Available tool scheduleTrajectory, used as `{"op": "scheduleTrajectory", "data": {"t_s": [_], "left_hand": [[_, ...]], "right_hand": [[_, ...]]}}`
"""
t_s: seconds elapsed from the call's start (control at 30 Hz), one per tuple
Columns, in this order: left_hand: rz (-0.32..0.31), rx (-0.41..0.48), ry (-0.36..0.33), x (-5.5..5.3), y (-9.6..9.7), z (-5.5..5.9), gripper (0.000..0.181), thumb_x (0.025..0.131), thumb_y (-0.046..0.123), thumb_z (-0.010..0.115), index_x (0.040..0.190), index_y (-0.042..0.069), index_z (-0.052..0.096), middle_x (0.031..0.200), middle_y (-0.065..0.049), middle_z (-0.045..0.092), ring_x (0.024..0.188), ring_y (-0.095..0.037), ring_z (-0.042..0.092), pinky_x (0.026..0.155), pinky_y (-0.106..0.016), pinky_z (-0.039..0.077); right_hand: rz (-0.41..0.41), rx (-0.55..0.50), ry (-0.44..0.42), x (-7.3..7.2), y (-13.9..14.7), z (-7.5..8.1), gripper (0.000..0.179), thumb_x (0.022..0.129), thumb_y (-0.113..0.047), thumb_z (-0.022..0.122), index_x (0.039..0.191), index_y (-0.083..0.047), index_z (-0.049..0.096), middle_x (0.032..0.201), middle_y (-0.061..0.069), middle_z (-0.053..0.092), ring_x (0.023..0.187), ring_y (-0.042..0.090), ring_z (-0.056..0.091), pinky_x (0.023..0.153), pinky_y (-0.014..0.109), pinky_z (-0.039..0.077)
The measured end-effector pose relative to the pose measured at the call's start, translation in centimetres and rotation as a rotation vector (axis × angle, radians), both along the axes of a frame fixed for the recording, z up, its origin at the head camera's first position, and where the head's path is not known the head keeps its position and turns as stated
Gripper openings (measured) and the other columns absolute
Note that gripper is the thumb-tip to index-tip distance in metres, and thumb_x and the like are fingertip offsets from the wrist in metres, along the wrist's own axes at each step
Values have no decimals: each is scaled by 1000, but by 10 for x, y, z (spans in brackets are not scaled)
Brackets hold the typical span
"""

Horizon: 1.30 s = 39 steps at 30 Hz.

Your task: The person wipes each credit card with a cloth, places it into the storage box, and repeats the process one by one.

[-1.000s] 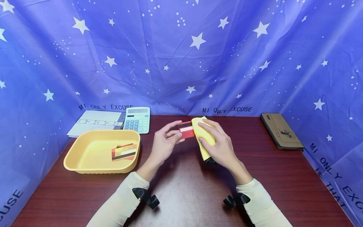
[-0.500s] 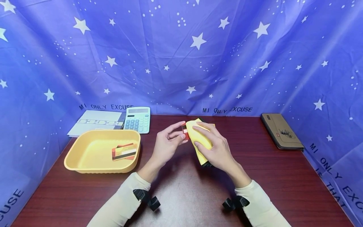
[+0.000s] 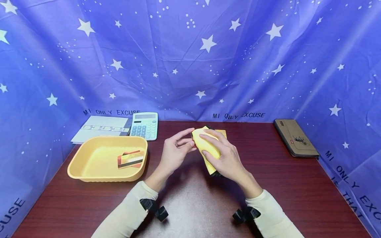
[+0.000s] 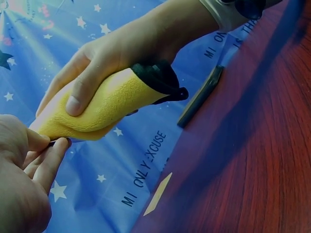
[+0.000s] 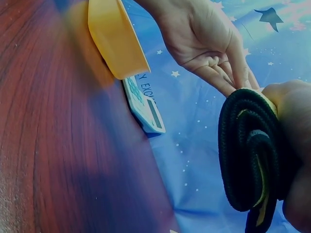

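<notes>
In the head view my left hand [image 3: 175, 150] pinches the edge of a red card. The card is almost wholly covered by a folded yellow cloth [image 3: 206, 148] with black edging; only a thin dark edge shows at the fingertips in the left wrist view. My right hand [image 3: 227, 153] grips this cloth from above, thumb on the near side and fingers across the top. Seen from the right wrist, the cloth's rolled black end [image 5: 248, 150] faces the camera. Both hands are raised over the table. Beyond the right hand a flat yellow card-like piece [image 3: 221, 133] lies on the table.
At the left stands a yellow basin [image 3: 89, 160] with several cards [image 3: 131, 160] in it. A light blue calculator [image 3: 144, 126] and a white, box-like flat item [image 3: 99, 128] are behind it. A brown zipped wallet [image 3: 296, 138] lies at the right edge, before a starry curtain [image 3: 184, 59].
The right hand has moved the cloth left along the card, so the red that showed is now covered. The flat yellow piece behind has come into view. The left hand has barely moved.
</notes>
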State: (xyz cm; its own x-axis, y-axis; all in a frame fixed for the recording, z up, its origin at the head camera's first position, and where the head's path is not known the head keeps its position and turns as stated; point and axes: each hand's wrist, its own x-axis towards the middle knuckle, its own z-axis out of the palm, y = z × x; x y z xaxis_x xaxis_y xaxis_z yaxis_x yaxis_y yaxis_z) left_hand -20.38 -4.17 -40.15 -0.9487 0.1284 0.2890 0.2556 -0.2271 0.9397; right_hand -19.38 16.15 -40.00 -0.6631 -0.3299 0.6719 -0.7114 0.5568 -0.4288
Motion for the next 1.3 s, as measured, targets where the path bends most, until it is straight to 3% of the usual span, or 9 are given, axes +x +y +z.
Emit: {"op": "scheduleTrajectory", "data": {"t_s": [0.13, 0.43, 0.67, 1.1, 1.3], "left_hand": [[9, -4, -3, 0, 0, 1, 45, 92, -13, 64, 135, 1, 65, 108, -35, 72, 90, -15, 78, 83, -40, 67], [12, -27, -10, -1, -2, 3, 43, 91, -12, 65, 133, -3, 65, 107, -35, 73, 89, -14, 77, 80, -39, 68], [8, -37, 7, 0, -4, 6, 43, 91, -12, 64, 134, -7, 63, 106, -38, 72, 86, -11, 76, 79, -38, 68], [-15, -69, -7, -5, -12, 6, 45, 92, -9, 66, 136, -1, 64, 110, -35, 72, 88, -9, 76, 80, -38, 68], [-17, -80, -14, -7, -16, 8, 45, 93, -7, 66, 137, 3, 65, 109, -34, 73, 87, -10, 76, 81, -39, 68]], "right_hand": [[-11, -8, 19, -4, 2, 0, 56, 82, -12, 83, 135, -22, 69, 144, 4, 62, 124, 24, 64, 76, 34, 57], [-46, -69, -43, -10, 12, -1, 57, 84, -10, 82, 137, -24, 68, 145, 1, 61, 130, 21, 62, 89, 24, 53], [-82, -88, -70, -14, 20, -1, 55, 85, -11, 80, 137, -24, 68, 146, -1, 61, 129, 19, 62, 90, 23, 52], [-134, -110, -90, -23, 34, -2, 55, 86, -9, 81, 137, -23, 68, 143, 3, 62, 132, 23, 59, 103, 11, 42], [-164, -130, -107, -27, 38, -2, 54, 85, -8, 81, 136, -22, 69, 142, 3, 63, 130, 25, 60, 100, 15, 43]]}}
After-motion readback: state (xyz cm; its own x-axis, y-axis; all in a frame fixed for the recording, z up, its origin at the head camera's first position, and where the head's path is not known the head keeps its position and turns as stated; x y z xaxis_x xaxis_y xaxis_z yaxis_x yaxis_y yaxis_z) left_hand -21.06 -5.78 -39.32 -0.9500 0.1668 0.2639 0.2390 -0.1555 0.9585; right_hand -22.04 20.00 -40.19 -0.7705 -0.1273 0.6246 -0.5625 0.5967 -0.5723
